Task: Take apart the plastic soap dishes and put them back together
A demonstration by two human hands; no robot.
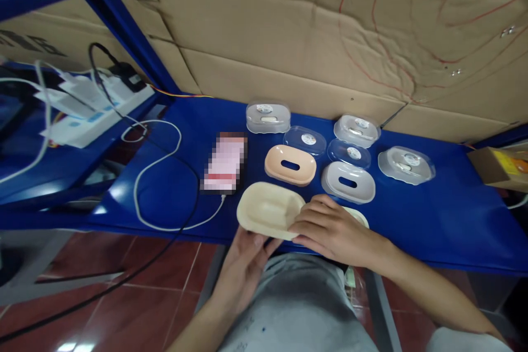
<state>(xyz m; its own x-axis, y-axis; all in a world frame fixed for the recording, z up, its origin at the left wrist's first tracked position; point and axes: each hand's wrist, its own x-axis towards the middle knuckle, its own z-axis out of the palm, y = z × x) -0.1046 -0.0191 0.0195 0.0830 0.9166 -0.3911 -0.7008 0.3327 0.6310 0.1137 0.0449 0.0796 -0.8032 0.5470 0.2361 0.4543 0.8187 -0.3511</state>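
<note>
Both hands hold a cream-yellow oval dish (268, 210) above the front edge of the blue table. My left hand (247, 258) supports it from below at the near left, fingers partly hidden under it. My right hand (328, 225) grips its right end with the fingers curled over the rim. Behind my right hand, part of another pale yellow piece (357, 216) shows. Farther back sit a peach oval dish with a slot (290, 155) and a white slotted one (358, 177).
Clear lids (304, 140) (348, 153) and covered boxes (268, 117) (357, 131) (406, 165) stand on the blue table (449, 214). A phone (225, 162) on a white cable lies left, near a power strip (93, 121). A cardboard box (497, 168) is at right.
</note>
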